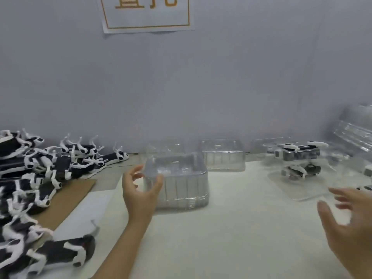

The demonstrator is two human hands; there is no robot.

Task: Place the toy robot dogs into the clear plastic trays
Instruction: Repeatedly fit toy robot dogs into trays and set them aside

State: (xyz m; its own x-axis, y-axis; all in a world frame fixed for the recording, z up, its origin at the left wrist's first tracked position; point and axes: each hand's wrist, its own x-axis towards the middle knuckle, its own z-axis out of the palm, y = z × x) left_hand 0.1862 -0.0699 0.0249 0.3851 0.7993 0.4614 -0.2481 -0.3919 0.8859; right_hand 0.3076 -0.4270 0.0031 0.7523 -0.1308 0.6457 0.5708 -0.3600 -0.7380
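A stack of clear plastic trays (181,178) stands mid-table. My left hand (138,188) grips its left corner, thumb on the front wall and fingers behind. My right hand (350,222) hovers open at the right, fingers spread, holding nothing. A heap of black-and-white toy robot dogs (36,178) covers the left of the table, one dog (66,252) lying nearest me. At the back right, two filled trays with dogs (300,158) sit stacked.
A second stack of clear trays (223,156) stands behind the first, near the grey wall. More tray stacks (354,129) lean at the far right. Brown cardboard (66,198) lies under the dog heap. A paper sign (147,13) hangs on the wall.
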